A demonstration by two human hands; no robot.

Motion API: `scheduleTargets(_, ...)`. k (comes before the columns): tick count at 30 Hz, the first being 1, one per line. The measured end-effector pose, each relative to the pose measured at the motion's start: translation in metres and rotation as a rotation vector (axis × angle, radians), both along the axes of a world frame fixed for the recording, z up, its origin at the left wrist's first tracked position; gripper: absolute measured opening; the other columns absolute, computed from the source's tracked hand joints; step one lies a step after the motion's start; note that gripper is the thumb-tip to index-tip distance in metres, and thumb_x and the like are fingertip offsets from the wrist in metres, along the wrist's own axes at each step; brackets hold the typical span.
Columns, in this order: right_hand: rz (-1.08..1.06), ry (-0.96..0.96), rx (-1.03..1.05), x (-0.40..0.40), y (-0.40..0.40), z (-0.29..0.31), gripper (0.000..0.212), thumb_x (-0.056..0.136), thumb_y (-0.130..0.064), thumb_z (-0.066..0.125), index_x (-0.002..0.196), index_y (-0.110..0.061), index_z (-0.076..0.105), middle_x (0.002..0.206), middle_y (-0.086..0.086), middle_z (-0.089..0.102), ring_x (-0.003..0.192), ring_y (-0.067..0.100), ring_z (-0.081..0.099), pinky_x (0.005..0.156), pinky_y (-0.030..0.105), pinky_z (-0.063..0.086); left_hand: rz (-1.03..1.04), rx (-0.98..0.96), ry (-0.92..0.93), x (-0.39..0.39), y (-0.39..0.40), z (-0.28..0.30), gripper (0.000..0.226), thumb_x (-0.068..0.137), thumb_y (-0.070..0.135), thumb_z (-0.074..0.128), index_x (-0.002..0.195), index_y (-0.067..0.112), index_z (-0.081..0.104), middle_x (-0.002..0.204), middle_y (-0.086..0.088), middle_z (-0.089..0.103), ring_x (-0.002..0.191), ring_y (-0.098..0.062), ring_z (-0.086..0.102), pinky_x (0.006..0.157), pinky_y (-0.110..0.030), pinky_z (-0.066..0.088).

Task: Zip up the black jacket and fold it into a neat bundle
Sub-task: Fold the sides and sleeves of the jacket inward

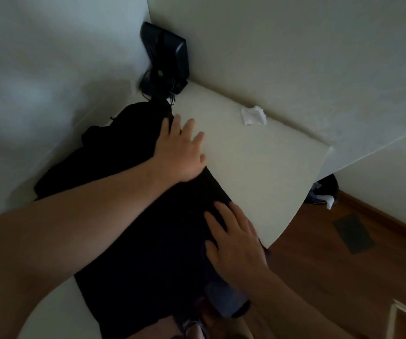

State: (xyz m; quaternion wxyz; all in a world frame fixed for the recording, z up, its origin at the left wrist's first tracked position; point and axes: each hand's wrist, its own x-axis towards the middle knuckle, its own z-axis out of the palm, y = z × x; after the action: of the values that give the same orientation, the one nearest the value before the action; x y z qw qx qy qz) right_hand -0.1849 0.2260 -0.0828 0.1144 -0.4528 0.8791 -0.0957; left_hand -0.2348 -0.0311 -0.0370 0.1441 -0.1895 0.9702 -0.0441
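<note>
The black jacket (133,241) lies spread along the left half of the white table (258,162), from the far corner to the near edge. My left hand (179,150) lies flat on the jacket's right edge near its far end, fingers straight and spread, some reaching onto the bare tabletop. My right hand (233,243) rests flat on the jacket's right edge closer to me, fingers straight. The fabric is too dark to make out the zipper.
A black device with cables (166,59) stands in the far corner against the walls. A crumpled white tissue (253,115) lies on the table by the back wall. Wooden floor (331,260) with a vent (352,232) lies to the right; dark clutter (324,189) sits under the table's far end.
</note>
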Motion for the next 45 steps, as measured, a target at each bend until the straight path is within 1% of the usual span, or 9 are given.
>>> scheduleTargets(3, 0.121, -0.012, 0.123, -0.009, -0.014, -0.028, 0.071, 0.102, -0.058, 0.042, 0.165, -0.026, 0.031, 0.175, 0.006, 0.022, 0.159, 0.042, 0.023, 0.120, 0.063, 0.033, 0.149, 0.141, -0.024, 0.017, -0.009, -0.056, 0.081, 0.092, 0.080, 0.009, 0.162, 0.042, -0.008, 0.172, -0.012, -0.019, 0.157, -0.037, -0.021, 0.122, -0.064, -0.008)
scheduleTargets(14, 0.177, 0.006, 0.207, -0.008, 0.035, -0.046, 0.076, 0.097, -0.065, 0.049, 0.162, -0.029, 0.038, 0.174, 0.004, 0.026, 0.157, 0.040, 0.031, 0.113, 0.066, 0.040, 0.132, 0.271, 0.093, 0.007, -0.031, -0.082, 0.076, 0.096, 0.077, 0.019, 0.163, 0.044, 0.004, 0.174, -0.003, -0.008, 0.160, -0.028, -0.009, 0.124, -0.063, 0.002)
scheduleTargets(18, 0.178, 0.037, 0.221, -0.017, 0.027, -0.028, 0.062, 0.089, -0.059, 0.051, 0.144, -0.031, 0.060, 0.163, 0.002, 0.046, 0.146, 0.037, 0.051, 0.098, 0.069, 0.054, 0.183, 0.624, 0.375, 0.032, -0.037, -0.039, 0.052, 0.105, 0.044, 0.047, 0.154, 0.029, 0.045, 0.163, -0.001, 0.040, 0.154, -0.020, 0.029, 0.127, -0.047, 0.025)
scheduleTargets(21, 0.198, 0.051, 0.105, -0.030, -0.010, -0.002, 0.053, 0.084, -0.045, 0.054, 0.135, -0.031, 0.064, 0.160, 0.001, 0.048, 0.146, 0.036, 0.050, 0.101, 0.065, 0.052, 0.243, 0.506, 0.687, 0.097, -0.047, -0.015, 0.028, 0.100, 0.019, 0.061, 0.126, 0.022, 0.071, 0.127, 0.006, 0.068, 0.123, -0.012, 0.060, 0.110, -0.029, 0.045)
scheduleTargets(28, 0.603, -0.129, -0.149, -0.033, -0.204, 0.050, 0.038, 0.094, -0.027, 0.048, 0.123, -0.020, 0.072, 0.116, 0.000, 0.067, 0.101, 0.025, 0.066, 0.083, 0.043, 0.061, 1.244, 0.267, 0.821, 0.296, -0.029, -0.041, 0.032, 0.093, 0.020, 0.073, 0.124, 0.020, 0.064, 0.113, -0.012, 0.059, 0.101, -0.027, 0.058, 0.093, -0.042, 0.050)
scheduleTargets(32, 0.841, -0.193, 0.085, 0.004, -0.312, 0.066, 0.038, 0.106, -0.030, 0.045, 0.141, -0.025, 0.059, 0.125, 0.002, 0.061, 0.107, 0.024, 0.062, 0.089, 0.041, 0.056, 1.729, 0.616, 0.829, 0.331, 0.035, -0.051, 0.049, 0.095, 0.031, 0.071, 0.138, 0.021, 0.050, 0.108, -0.002, 0.064, 0.101, -0.026, 0.066, 0.087, -0.040, 0.052)
scheduleTargets(37, 0.700, -0.549, 0.345, 0.048, -0.380, 0.056, 0.085, 0.100, -0.048, 0.061, 0.168, -0.031, 0.013, 0.163, 0.010, 0.043, 0.136, 0.029, 0.054, 0.105, 0.035, 0.050, 1.819, 0.919, 0.865, 0.301, 0.066, -0.034, 0.059, 0.096, 0.052, 0.064, 0.149, 0.031, 0.049, 0.118, 0.012, 0.067, 0.102, -0.010, 0.064, 0.089, -0.026, 0.047)
scheduleTargets(42, 0.508, -0.781, 0.532, 0.059, -0.396, 0.050, 0.105, 0.091, -0.065, 0.069, 0.167, -0.044, -0.001, 0.174, 0.004, 0.024, 0.146, 0.035, 0.045, 0.059, 0.030, 0.042, 1.779, 1.466, 1.078, 0.274, 0.016, -0.029, 0.099, 0.070, 0.065, 0.087, 0.153, 0.046, 0.038, 0.145, 0.006, 0.058, 0.120, -0.018, 0.066, 0.103, -0.042, 0.056)
scheduleTargets(45, 0.591, -0.704, 0.522, 0.064, -0.398, 0.045, 0.110, 0.087, -0.074, 0.066, 0.167, -0.043, -0.003, 0.176, 0.002, 0.015, 0.152, 0.035, 0.038, 0.092, 0.038, 0.053, 1.585, 1.412, 0.999, 0.258, -0.004, -0.026, 0.090, 0.079, 0.044, 0.087, 0.155, 0.045, 0.039, 0.146, 0.007, 0.060, 0.124, -0.015, 0.064, 0.110, -0.043, 0.051)
